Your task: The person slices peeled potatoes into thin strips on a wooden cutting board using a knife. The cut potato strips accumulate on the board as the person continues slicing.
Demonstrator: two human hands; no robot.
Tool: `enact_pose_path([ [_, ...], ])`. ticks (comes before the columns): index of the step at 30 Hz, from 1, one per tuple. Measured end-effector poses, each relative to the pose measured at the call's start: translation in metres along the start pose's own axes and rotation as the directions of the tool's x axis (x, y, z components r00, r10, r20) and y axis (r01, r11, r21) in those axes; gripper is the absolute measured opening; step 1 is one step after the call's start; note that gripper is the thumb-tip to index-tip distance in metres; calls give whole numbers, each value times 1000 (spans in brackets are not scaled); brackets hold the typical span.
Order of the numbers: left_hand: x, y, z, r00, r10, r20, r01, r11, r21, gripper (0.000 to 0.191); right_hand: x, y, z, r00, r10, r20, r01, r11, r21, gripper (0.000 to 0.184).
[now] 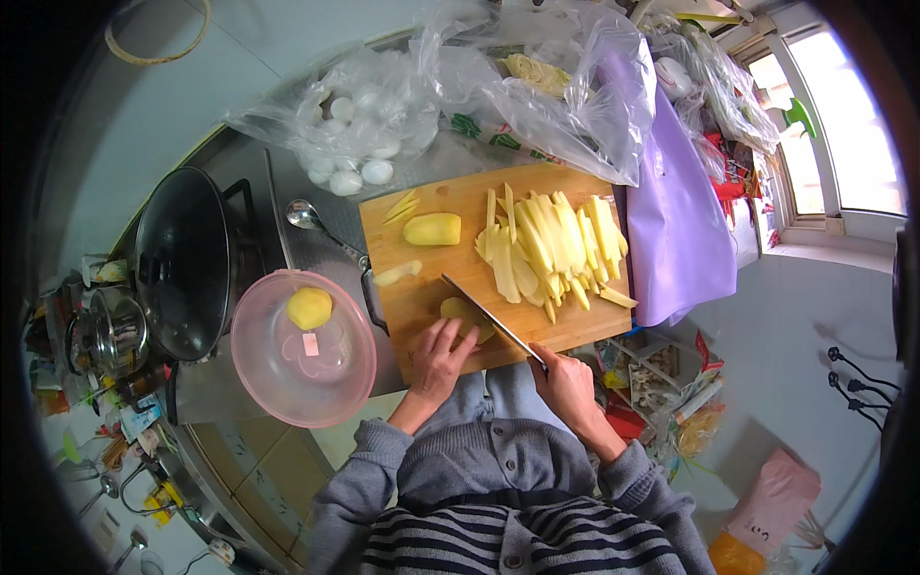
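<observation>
My right hand (564, 381) grips the handle of a kitchen knife (494, 320), whose blade slants over the near part of a wooden cutting board (424, 277). At the blade's left side, the fingers of my left hand (440, 359) rest on a potato piece (467, 316). A heap of potato strips (553, 244) lies on the right of the board. On its left are a peeled potato piece (433, 229), a few thin slivers (401, 207) and a flat slice (397, 273). A pink plastic basin (302, 388) to the left holds a peeled potato (309, 308).
Left of the board are a metal ladle (303, 214) and a black wok (183, 264). Behind it lie bagged eggs (359, 172) and clear plastic bags (532, 93). A purple sheet (679, 215) hangs at the right, near a window (841, 122).
</observation>
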State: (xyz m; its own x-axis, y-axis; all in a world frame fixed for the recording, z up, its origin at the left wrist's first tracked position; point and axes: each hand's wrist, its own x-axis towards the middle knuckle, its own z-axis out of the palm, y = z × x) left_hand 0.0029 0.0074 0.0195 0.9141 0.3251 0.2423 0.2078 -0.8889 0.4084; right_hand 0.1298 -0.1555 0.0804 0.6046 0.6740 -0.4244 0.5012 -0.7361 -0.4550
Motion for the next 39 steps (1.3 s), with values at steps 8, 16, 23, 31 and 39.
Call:
enact_pose_path([
  [8,4,-20,2,974,190,122,-175,976,-127,27,-17,-18,-5,994,-48,-97,41,996,-75,32],
  [16,2,-26,3,968,238,84,-226,965,-132,27,-23,-24,1,997,-19,-79,8,991,-135,33],
  [23,17,-19,-10,970,180,163,-165,981,-101,29,-9,-11,11,996,65,-64,-67,997,-26,33],
  [31,15,-29,-4,975,177,137,-173,984,-44,26,-1,1,9,997,-69,19,69,998,3,33],
  [39,17,-29,-7,962,198,187,-186,979,-81,18,-2,-3,8,998,-54,-36,55,998,19,36],
])
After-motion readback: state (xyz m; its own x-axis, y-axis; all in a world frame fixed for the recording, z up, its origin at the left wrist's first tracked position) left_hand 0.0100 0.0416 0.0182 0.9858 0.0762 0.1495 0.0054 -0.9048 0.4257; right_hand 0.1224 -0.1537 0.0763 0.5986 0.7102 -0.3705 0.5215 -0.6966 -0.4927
